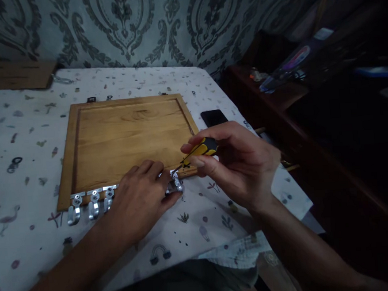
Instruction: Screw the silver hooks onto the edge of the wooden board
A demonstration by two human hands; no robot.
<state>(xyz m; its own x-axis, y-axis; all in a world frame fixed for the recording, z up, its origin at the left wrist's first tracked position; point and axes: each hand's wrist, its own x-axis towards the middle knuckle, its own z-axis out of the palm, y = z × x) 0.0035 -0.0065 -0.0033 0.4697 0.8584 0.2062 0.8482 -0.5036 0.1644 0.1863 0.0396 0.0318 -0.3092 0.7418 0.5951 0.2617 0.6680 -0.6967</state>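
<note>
A framed wooden board [130,141] lies flat, with a metal hook rail [94,194] along its near edge. Several silver hooks hang off that edge toward me. My left hand [141,198] covers the middle of the rail, and its fingers and thumb grip the rail around the hook at the right end. In my right hand [238,160] is a yellow and black screwdriver [199,151], pinched by the handle. Its shaft slants down to the left, and the tip reaches the right-end hook [177,182]. Whether it sits in a screw there is too small to tell.
A patterned cloth [31,143] covers the table. Beyond my right hand lies a black phone [213,117]. Cardboard [16,76] rests at the back left. A plastic bottle [294,63] lies on the dark wooden furniture at right. Patterned wallpaper [122,26] rises behind the table.
</note>
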